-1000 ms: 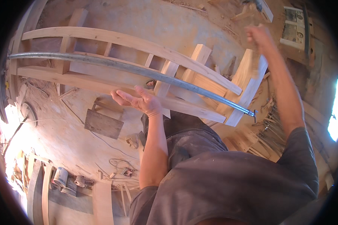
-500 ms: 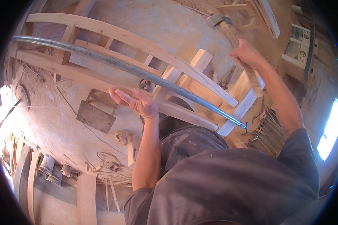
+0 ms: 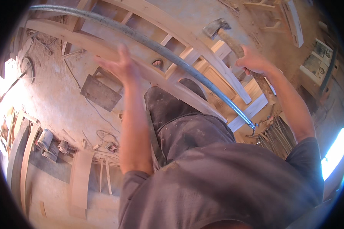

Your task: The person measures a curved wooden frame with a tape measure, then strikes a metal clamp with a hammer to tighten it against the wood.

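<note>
My right hand [image 3: 254, 63] is closed round the wooden handle of a hatchet [image 3: 217, 28], its dark steel head raised at the upper end. Below it lies a pale wooden frame [image 3: 202, 49] of long rails and crosspieces. A long metal pipe clamp [image 3: 168, 53] spans the frame, with its screw end [image 3: 252, 125] at the lower right. Near the frame's closer rail [image 3: 84, 42], my left hand [image 3: 122, 68] is open with fingers spread, somewhat blurred. Whether it touches the rail I cannot tell.
A small dark wooden stool [image 3: 99, 91] stands on the floor at left. Boards [image 3: 80, 175] and cans [image 3: 46, 139] lie at the lower left. Metal rods [image 3: 277, 133] are bundled at the right, below a two-burner stove [image 3: 317, 59]. A cable [image 3: 103, 122] runs over the floor.
My left hand has swung up and left along the near rail. The hatchet has tilted slightly in my right hand. The view has shifted, so the frame and clamp appear higher.
</note>
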A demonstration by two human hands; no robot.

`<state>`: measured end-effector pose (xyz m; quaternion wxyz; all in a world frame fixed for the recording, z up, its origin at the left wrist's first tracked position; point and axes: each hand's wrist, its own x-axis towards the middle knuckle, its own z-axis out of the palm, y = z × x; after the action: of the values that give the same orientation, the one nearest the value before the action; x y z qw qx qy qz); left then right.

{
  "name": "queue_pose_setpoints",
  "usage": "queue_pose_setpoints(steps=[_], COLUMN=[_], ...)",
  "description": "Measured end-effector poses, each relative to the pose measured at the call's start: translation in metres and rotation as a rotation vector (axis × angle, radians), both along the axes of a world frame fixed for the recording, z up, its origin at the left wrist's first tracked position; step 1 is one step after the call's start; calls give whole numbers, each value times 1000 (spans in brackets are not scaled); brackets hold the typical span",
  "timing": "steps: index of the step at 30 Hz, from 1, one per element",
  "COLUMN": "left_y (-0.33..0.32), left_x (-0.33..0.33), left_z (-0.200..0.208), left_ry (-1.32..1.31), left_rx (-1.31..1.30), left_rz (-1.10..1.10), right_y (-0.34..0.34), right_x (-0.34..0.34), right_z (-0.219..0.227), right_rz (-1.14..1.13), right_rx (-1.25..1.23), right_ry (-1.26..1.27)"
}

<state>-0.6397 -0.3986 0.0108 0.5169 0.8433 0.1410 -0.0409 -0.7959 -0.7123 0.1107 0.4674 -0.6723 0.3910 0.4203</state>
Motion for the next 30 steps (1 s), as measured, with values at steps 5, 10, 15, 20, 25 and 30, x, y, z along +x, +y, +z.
queue_pose_setpoints(steps=[5, 10, 15, 20, 25, 30], left_y=[4, 15, 16, 24, 9, 14], left_x=[41, 50, 64, 155, 288, 371], left_z=[5, -6, -1, 0, 38, 20], left_ry=[13, -39, 19, 30, 189, 430], left_rx=[-27, -203, -127, 130, 277, 554], left_rz=[58, 81, 94, 58, 135, 215], right_y=[-2, 10, 19, 35, 51, -11], right_x=[-11, -4, 6, 31, 107, 232], right_z=[-15, 3, 15, -2, 0, 41], right_rz=[187, 42, -57, -73, -135, -62], right_rx=[99, 68, 38, -56, -49, -298], right_ry=[-48, -50, -41, 20, -9, -110])
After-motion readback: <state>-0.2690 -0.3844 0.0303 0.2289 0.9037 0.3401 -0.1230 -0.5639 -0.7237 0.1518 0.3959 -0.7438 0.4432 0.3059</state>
